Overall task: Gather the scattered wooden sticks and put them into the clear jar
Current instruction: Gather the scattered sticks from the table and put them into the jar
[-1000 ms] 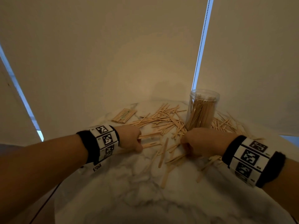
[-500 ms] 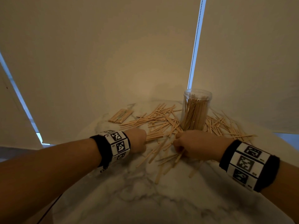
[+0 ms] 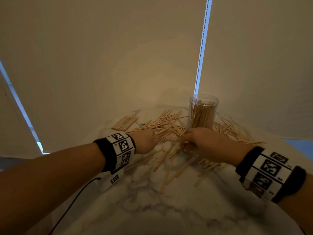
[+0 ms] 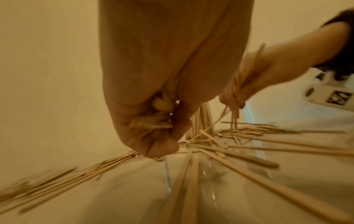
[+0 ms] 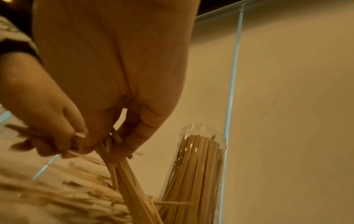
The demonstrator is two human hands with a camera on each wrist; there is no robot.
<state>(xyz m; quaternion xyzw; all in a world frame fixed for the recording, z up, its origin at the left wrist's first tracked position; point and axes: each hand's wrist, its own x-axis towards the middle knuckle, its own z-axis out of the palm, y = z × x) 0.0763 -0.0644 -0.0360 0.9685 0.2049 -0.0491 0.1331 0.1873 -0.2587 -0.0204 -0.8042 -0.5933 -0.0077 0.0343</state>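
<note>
Thin wooden sticks (image 3: 166, 128) lie scattered over the round marble table (image 3: 152, 209). The clear jar (image 3: 202, 114) stands upright at the back, holding many sticks on end; it shows again in the right wrist view as the jar (image 5: 193, 174). My left hand (image 3: 146, 141) is a fist left of the pile, and its fingers (image 4: 153, 125) curl round several sticks. My right hand (image 3: 198, 141) sits just in front of the jar and grips a bundle of sticks (image 5: 122, 171) that points down at the table.
A small neat bundle of sticks (image 3: 125, 122) lies at the back left of the table. More sticks (image 3: 237, 133) spread to the right of the jar. Pale roller blinds hang close behind, with a bead chain (image 3: 201, 48). A black cable (image 3: 76, 200) runs under my left forearm.
Both hands have slid away from me across the table toward the jar, raking sticks together. My right hand now reaches the foot of the jar.
</note>
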